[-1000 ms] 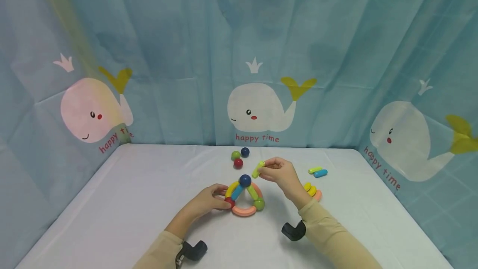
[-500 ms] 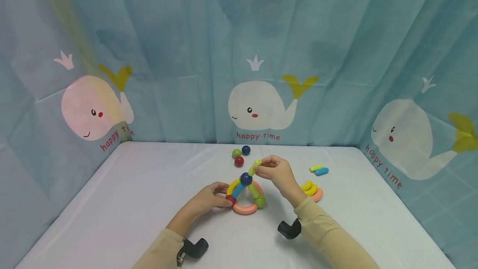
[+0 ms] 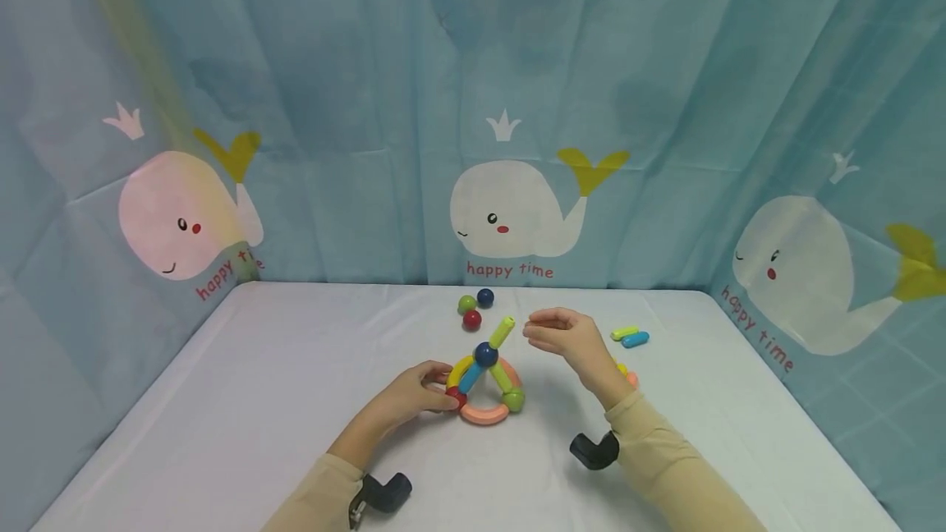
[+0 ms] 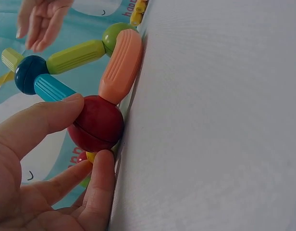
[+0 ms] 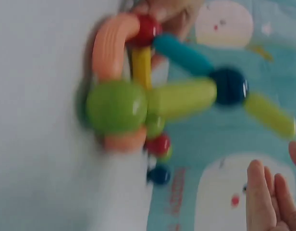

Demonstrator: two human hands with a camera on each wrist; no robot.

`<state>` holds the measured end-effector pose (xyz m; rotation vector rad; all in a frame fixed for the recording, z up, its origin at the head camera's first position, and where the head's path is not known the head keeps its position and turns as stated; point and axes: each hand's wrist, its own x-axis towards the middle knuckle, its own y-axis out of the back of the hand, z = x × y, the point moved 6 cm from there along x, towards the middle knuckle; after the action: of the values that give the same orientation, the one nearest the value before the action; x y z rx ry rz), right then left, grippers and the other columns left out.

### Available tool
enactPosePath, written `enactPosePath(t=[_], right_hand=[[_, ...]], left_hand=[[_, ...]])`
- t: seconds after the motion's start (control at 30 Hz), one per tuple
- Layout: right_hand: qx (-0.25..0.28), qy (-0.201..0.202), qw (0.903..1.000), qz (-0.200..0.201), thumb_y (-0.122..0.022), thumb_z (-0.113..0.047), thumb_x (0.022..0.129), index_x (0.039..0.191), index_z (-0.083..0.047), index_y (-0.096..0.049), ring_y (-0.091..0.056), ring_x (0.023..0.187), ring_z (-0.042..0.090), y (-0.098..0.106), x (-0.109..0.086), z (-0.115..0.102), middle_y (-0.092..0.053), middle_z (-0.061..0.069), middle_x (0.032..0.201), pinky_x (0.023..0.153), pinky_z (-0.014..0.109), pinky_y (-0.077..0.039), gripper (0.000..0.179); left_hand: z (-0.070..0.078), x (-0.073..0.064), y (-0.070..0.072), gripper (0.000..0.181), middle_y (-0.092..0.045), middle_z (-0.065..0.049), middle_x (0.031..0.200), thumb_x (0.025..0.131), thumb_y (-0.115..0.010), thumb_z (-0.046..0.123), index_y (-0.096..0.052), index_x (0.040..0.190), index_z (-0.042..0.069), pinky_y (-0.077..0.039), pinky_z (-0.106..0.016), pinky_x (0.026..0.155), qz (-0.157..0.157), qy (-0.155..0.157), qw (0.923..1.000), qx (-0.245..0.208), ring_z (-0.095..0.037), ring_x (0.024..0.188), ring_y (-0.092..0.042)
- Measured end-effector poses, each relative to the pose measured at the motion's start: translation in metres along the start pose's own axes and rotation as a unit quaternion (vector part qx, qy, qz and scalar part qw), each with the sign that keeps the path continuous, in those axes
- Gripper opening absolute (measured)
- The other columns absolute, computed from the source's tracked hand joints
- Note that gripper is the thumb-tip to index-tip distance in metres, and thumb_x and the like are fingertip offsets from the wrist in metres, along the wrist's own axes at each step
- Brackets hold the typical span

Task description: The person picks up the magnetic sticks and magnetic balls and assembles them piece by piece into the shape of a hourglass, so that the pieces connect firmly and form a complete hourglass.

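Observation:
A toy frame of balls and sticks stands on the table in front of me. My left hand (image 3: 412, 392) pinches its red ball (image 4: 96, 122) between thumb and fingers. A blue stick (image 4: 54, 88) and a green stick (image 5: 184, 97) slope up to a dark blue ball (image 3: 485, 354). From that ball a yellow-green stick (image 3: 502, 332) juts up and to the right. Curved salmon sticks (image 3: 484, 415) and a curved yellow stick (image 3: 457, 372) link the base, with a green ball (image 3: 513, 399) at the right. My right hand (image 3: 571, 341) hovers right of the upper stick, apart from it, holding nothing.
Behind the frame lie loose green (image 3: 467, 304), dark blue (image 3: 485, 298) and red (image 3: 472, 320) balls. Farther right are a loose yellow-green stick (image 3: 624, 333) and a blue stick (image 3: 636, 340). Curved sticks (image 3: 631, 379) are partly hidden by my right wrist. A patterned curtain (image 3: 355, 212) surrounds the table.
My right hand brought the yellow-green stick left onto the dark blue ball, let go and drew back to the right. The left hand stays on the red ball.

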<state>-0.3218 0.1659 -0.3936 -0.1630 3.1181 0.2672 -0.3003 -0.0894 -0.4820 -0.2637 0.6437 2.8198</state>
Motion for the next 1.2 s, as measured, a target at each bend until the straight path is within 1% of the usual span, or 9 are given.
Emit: enactPosePath(t=[0.17, 0.33, 0.4, 0.47, 0.6, 0.67, 0.93, 1.07, 1.2], right_hand=[[-0.002, -0.042, 0.9969, 0.067, -0.072, -0.025, 0.092, 0.126, 0.002, -0.059, -0.072, 0.097, 0.012, 0.051, -0.002, 0.013, -0.072, 0.004, 0.109, 0.098, 0.038, -0.055, 0.045], [-0.018, -0.069, 0.9917, 0.107, -0.066, -0.026, 0.096, 0.131, 0.006, -0.055, -0.072, 0.093, 0.008, 0.102, -0.003, 0.027, -0.072, -0.005, 0.101, 0.091, 0.029, -0.058, 0.048], [-0.017, -0.083, 0.9895, 0.117, -0.064, -0.026, 0.097, 0.132, 0.007, -0.054, -0.072, 0.092, 0.007, 0.118, -0.002, 0.034, -0.071, -0.005, 0.102, 0.088, 0.026, -0.058, 0.050], [-0.013, -0.102, 0.9867, 0.126, -0.064, -0.026, 0.097, 0.135, 0.008, -0.052, -0.071, 0.091, 0.006, 0.131, -0.002, 0.041, -0.070, -0.001, 0.107, 0.090, 0.027, -0.057, 0.052], [0.000, -0.140, 0.9795, 0.144, -0.066, -0.029, 0.096, 0.140, 0.006, -0.048, -0.071, 0.089, 0.005, 0.146, -0.003, 0.052, -0.065, 0.013, 0.125, 0.096, 0.030, -0.055, 0.059], [0.012, -0.154, 0.9759, 0.154, -0.067, -0.028, 0.095, 0.142, 0.006, -0.046, -0.070, 0.088, 0.005, 0.151, -0.004, 0.056, -0.064, 0.014, 0.125, 0.095, 0.030, -0.055, 0.062], [0.058, -0.207, 0.9559, 0.200, -0.070, -0.021, 0.093, 0.145, 0.009, -0.040, -0.069, 0.072, 0.007, 0.162, -0.003, 0.078, -0.066, -0.002, 0.082, 0.083, 0.026, -0.060, 0.067], [0.087, -0.206, 0.9515, 0.211, -0.071, -0.017, 0.092, 0.145, 0.011, -0.038, -0.071, 0.070, 0.007, 0.167, 0.000, 0.087, -0.067, -0.002, 0.075, 0.080, 0.026, -0.060, 0.068], [0.107, -0.207, 0.9478, 0.217, -0.070, -0.017, 0.093, 0.147, 0.009, -0.036, -0.071, 0.070, 0.006, 0.172, 0.003, 0.093, -0.067, -0.003, 0.074, 0.080, 0.024, -0.060, 0.069]], left_hand=[[0.001, -0.001, 0.000, 0.064, -0.063, -0.009, 0.122, 0.077, -0.085, 0.022, -0.058, 0.133, 0.009, -0.056, -0.045, 0.094, 0.001, 0.001, 1.0000, -0.004, -0.019, 0.102, -0.062], [0.001, 0.000, 0.000, 0.065, -0.063, -0.009, 0.123, 0.077, -0.086, 0.024, -0.058, 0.133, 0.008, -0.056, -0.045, 0.095, 0.001, 0.001, 1.0000, 0.000, -0.019, 0.102, -0.062], [0.000, 0.000, 0.000, 0.065, -0.063, -0.009, 0.123, 0.077, -0.086, 0.024, -0.057, 0.133, 0.008, -0.056, -0.044, 0.095, 0.001, 0.002, 1.0000, 0.001, -0.019, 0.102, -0.062], [0.000, 0.001, 0.000, 0.066, -0.063, -0.009, 0.124, 0.077, -0.086, 0.025, -0.057, 0.134, 0.008, -0.056, -0.044, 0.095, 0.002, 0.002, 1.0000, 0.002, -0.018, 0.100, -0.063], [0.000, 0.000, -0.001, 0.067, -0.064, -0.008, 0.124, 0.076, -0.086, 0.026, -0.057, 0.134, 0.009, -0.057, -0.044, 0.095, 0.004, 0.004, 1.0000, 0.004, -0.016, 0.097, -0.064], [-0.001, 0.000, -0.001, 0.068, -0.064, -0.008, 0.124, 0.076, -0.086, 0.027, -0.057, 0.134, 0.009, -0.056, -0.045, 0.095, 0.005, 0.003, 1.0000, 0.004, -0.016, 0.097, -0.065], [-0.002, -0.002, -0.001, 0.067, -0.063, -0.008, 0.125, 0.077, -0.086, 0.027, -0.057, 0.134, 0.009, -0.055, -0.047, 0.097, -0.001, 0.004, 1.0000, 0.003, -0.018, 0.102, -0.062], [-0.001, -0.002, -0.001, 0.067, -0.062, -0.010, 0.126, 0.077, -0.085, 0.025, -0.056, 0.135, 0.008, -0.054, -0.048, 0.097, -0.005, -0.001, 1.0000, -0.002, -0.019, 0.103, -0.063], [-0.001, 0.000, 0.000, 0.068, -0.062, -0.010, 0.127, 0.077, -0.085, 0.026, -0.056, 0.135, 0.008, -0.055, -0.047, 0.097, -0.005, -0.003, 1.0000, -0.001, -0.019, 0.103, -0.063]])
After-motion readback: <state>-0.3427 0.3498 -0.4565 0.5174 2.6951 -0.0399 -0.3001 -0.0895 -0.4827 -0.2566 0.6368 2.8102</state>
